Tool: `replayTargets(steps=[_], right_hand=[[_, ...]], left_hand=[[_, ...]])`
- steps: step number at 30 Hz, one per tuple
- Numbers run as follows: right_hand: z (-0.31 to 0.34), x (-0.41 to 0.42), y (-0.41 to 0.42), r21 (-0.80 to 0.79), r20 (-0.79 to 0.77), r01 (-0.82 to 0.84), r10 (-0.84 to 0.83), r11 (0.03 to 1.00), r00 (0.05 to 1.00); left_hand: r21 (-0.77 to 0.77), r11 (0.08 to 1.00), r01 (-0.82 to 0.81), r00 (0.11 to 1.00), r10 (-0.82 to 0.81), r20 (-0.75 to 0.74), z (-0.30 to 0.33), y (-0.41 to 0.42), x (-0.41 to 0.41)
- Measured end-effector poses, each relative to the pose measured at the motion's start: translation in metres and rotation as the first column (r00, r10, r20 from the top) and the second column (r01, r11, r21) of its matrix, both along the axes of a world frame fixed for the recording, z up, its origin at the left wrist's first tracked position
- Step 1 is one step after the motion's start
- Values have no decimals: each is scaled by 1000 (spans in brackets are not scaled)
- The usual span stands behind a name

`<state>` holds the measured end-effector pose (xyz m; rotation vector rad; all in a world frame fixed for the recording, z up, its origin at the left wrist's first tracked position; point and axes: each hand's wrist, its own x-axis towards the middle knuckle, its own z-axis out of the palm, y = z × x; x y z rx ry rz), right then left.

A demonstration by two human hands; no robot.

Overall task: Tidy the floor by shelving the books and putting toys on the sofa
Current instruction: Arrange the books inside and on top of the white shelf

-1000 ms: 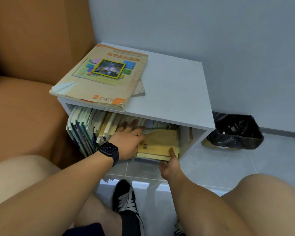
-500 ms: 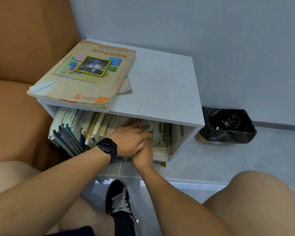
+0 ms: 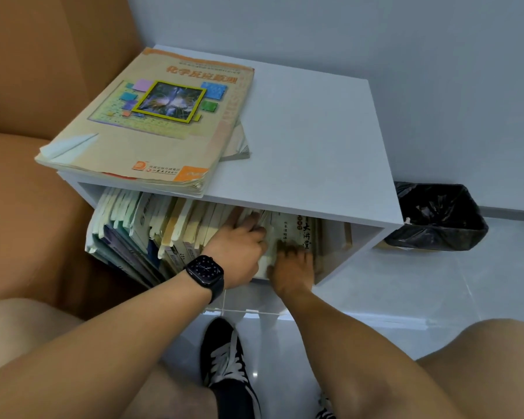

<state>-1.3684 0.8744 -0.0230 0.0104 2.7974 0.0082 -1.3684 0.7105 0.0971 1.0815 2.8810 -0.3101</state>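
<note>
The white shelf unit serves as the landmark here, standing against the wall with the sofa to its left. Inside its open compartment, toward the left end, a row of books leans rightward rather than standing straight, most likely because the row has slack and nothing braces it. On top of the unit, at its left half, a large textbook lies flat over at least one other book, probably parked there for want of room or waiting its turn. At the middle of the compartment the left hand, with a dark watch on its wrist, lays its fingers against the leaning row, apparently holding it back to keep a gap. Just right of it, and touching it, the right hand presses on the beige book, which stands upright in the compartment's right part, its spine lettering facing out. That hand is blurred, so whether its fingers are straight or curled I cannot tell. The book sits directly ahead of the right hand's fingers and beside the left hand's fingertips. To the unit's right, a black-lined bin stands on the floor.
</note>
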Motion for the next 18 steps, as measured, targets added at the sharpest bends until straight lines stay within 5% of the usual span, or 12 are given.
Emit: replayTargets(steps=[3,7,12,16,18], right_hand=[[-2,-20,0,129,-19,-118,122,985,992],[1,-33,-8,17,19,-168,168,986,986],[-1,-34,-4,-186,-65,168,-182,968,981],[9,-21,14,-491,17,557,-632,670,774],[10,6,11,-611,19,582,-725,537,689]], left_hand=[[43,999,-15,1000,16,-18,-2,2,0],[90,996,-19,1000,21,-20,-4,4,-1],[108,994,-10,998,16,-53,-9,1,-2],[109,993,-42,998,47,-43,-9,5,-2],[136,989,-59,997,66,-49,-6,9,-2]])
